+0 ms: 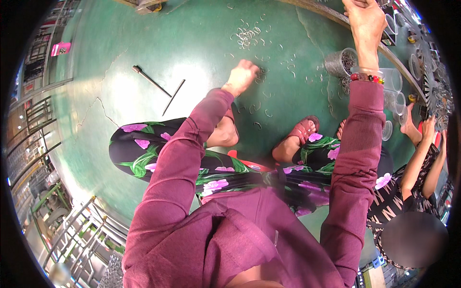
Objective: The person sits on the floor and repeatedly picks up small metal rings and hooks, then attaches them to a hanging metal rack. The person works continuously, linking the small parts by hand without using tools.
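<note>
Curved bits of wire lie scattered over the green floor, with a denser heap farther from me. My left hand is low at the near edge of the scatter, its fingers curled together; whatever they pinch is hidden. Far to the right, my right hand reaches out beside a curved frame bar, closed, with its fingertips cut off by the picture's upper edge. Below it, a clear plastic cup lies tipped, with small metal pieces inside and more spilling at its mouth.
A dark T-handled tool lies on the floor to my left. More clear cups stand by my right wrist, near toothed metal plates. Another person's hand is at the far right. Metal racks line the left.
</note>
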Tool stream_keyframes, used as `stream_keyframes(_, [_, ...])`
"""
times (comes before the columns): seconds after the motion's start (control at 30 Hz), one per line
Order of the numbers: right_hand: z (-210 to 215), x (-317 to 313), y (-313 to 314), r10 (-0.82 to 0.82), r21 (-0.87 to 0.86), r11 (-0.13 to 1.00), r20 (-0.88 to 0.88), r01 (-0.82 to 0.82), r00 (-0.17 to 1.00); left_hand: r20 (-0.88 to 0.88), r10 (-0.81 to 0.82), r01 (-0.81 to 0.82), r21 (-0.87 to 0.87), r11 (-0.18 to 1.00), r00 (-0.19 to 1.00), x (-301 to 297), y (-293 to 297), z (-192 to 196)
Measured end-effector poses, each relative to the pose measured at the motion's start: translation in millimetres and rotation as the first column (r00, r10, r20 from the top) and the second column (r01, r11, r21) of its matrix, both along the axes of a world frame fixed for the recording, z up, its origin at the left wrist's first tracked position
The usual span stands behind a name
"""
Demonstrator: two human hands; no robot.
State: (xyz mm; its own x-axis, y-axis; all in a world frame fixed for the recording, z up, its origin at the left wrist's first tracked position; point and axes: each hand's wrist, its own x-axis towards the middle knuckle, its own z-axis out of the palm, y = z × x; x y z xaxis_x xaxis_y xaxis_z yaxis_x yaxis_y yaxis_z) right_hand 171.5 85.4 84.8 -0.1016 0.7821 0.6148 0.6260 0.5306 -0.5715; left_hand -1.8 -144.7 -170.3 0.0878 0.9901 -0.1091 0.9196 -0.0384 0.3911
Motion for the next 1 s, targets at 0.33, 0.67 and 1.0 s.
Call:
stream_keyframes(0.33, [-8.1, -6.4, -2.9, 0.075, -0.080, 0.994, 0.076, -0.069, 0.994, 0.117, -0.328, 0.320, 0.088, 0.944, 0.937, 28.8, -32.8, -43.1])
stream_keyframes(0.67, [8.4, 6.2, -3.6, 0.033, -0.340, 0.935, -0.191, -0.098, 0.981, 0.827, 0.177, -0.425, 0.081, 0.902, 0.533, 82.7, 94.8, 114.7])
stream_keyframes(1.0, [13.8, 21.2, -4.8, 0.086, -0.424, 0.884, -0.261, -0.195, 0.961, 0.930, 0.143, -0.304, -0.252, 0.919, -0.338, 102.7, 193.1, 201.7])
